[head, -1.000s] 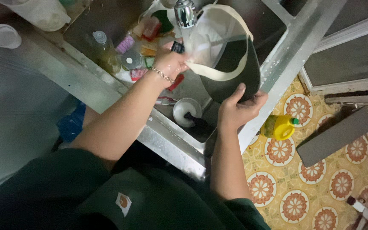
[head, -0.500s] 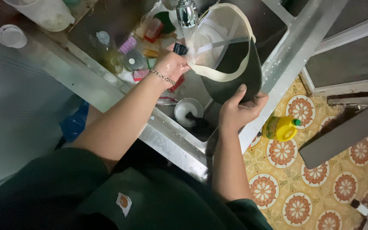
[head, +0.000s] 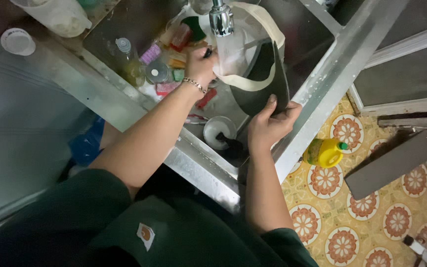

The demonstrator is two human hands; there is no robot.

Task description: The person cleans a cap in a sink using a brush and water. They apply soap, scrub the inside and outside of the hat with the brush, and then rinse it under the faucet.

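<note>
Item: dark bucket with cream rim (head: 260, 74), tilted on its side over my steel sink (head: 322, 94), under the chrome tap (head: 221, 19). My right hand (head: 268, 126) grips its lower edge; my left hand (head: 201, 64) is closed on something small and dark at the rim. Nearby: white cup (head: 219, 132) in the sink, clear bottle (head: 127, 59) on the counter (head: 75, 79), yellow bottle (head: 324, 152) on the tiled floor.

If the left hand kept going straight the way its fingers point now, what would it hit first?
The left hand points toward the white inner wall of the dark pot under the tap, so probably that wall, though depth is hard to judge.
</note>
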